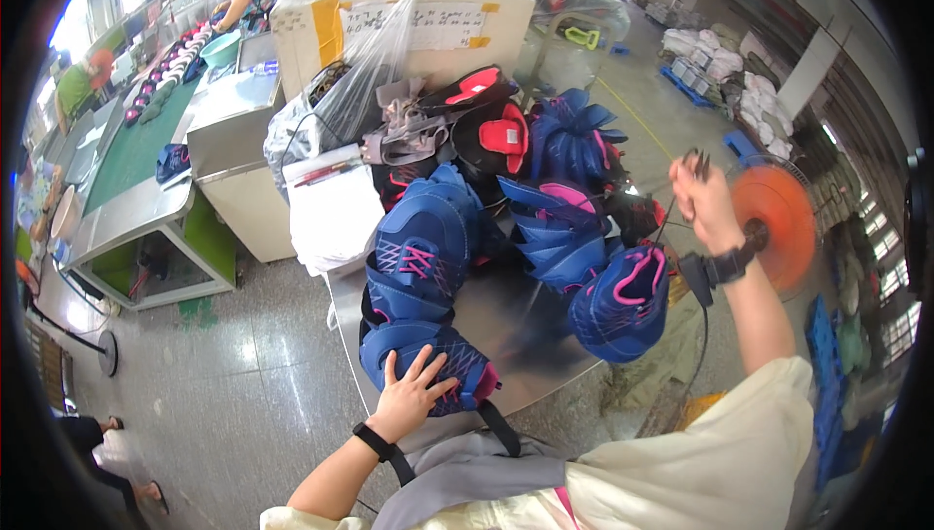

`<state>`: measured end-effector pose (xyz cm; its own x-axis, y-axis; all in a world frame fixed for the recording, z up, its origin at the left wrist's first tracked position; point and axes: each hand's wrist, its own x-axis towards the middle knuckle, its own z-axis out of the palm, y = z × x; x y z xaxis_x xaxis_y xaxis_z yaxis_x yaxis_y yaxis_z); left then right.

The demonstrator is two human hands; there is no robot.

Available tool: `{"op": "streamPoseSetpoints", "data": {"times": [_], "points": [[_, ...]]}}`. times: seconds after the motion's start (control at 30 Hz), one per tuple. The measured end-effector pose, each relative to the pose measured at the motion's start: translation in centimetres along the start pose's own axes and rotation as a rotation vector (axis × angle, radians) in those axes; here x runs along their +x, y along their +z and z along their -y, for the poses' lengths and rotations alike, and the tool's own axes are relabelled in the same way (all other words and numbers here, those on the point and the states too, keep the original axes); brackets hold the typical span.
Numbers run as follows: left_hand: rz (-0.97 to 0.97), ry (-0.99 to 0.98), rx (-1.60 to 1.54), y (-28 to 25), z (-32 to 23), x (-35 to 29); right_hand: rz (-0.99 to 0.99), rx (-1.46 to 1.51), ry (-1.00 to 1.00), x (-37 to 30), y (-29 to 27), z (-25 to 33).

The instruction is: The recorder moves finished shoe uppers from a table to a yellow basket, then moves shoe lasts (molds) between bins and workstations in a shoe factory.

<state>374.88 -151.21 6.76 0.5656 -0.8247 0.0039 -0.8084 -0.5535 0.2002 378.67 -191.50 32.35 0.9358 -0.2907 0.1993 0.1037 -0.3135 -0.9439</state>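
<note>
My left hand (413, 396) lies with spread fingers on a navy-blue shoe upper (459, 360) with pink lacing and a pink lining, at the near edge of a metal table. More blue uppers (418, 238) are nested in a row behind it. Raised at the right, my right hand (704, 201) is closed round a small dark tool (697, 162) with pointed tips, its kind partly hidden by the fingers. A thin dark strand hangs beside that hand. Below and left of it, another blue upper (623, 306) sits at the table's right edge, apart from the hand.
Black-and-red shoe parts (491, 136), a clear plastic bag (341, 111) and white paper (336, 209) crowd the table's far side. An orange fan (778, 214) stands close behind my right wrist. Left, a green conveyor (141, 155) carries shoes, with people working along it.
</note>
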Motion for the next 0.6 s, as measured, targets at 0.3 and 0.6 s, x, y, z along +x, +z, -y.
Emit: {"op": "streamPoseSetpoints", "data": {"times": [0.3, 0.6], "points": [[-0.207, -0.058, -0.282, -8.7, -2.8, 1.3, 0.211, 0.398, -0.398, 0.9, 0.5, 10.4], [-0.761, 0.119, -0.208, -25.6, -8.5, 2.7, 0.753, 0.728, -0.561, -4.8, 8.0, 15.8]]}}
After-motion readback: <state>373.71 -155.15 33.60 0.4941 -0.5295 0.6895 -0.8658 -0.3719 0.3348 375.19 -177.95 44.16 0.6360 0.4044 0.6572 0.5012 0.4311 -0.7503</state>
